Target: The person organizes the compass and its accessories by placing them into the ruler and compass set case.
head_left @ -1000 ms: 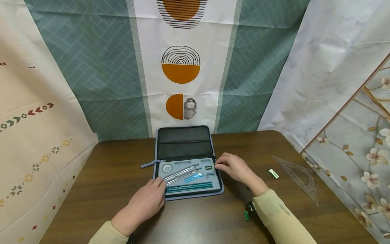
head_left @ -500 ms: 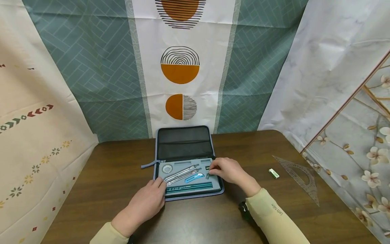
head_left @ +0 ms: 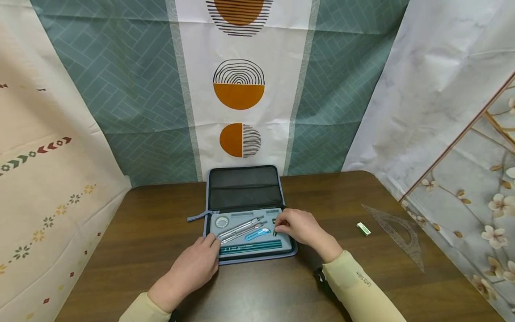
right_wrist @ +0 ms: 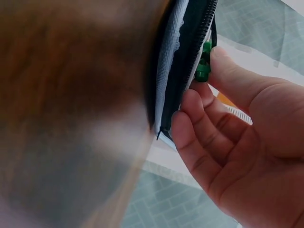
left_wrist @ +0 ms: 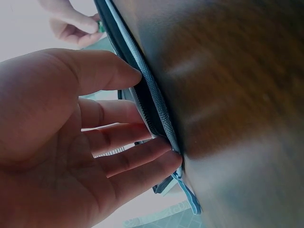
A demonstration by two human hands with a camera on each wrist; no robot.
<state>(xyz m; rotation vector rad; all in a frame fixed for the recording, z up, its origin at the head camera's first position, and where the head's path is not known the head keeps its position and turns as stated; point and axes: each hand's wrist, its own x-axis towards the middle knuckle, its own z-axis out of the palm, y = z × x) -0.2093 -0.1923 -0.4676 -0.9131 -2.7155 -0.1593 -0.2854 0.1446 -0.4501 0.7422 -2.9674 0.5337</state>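
Now your left hand (head_left: 196,259) rests at the near left corner of the zip case (head_left: 245,197), fingers loosely extended and touching its rim, while your right hand (head_left: 301,226) pinches a small green piece (right_wrist: 203,66) over the case's right side. Inside the case lie the dark green pencils (head_left: 251,247), along its near edge, and a blue cutter (head_left: 257,234). Right of the case, on the worktop (head_left: 157,214), you have an eraser (head_left: 364,229) and, farther right, a transparent set square (head_left: 396,237).
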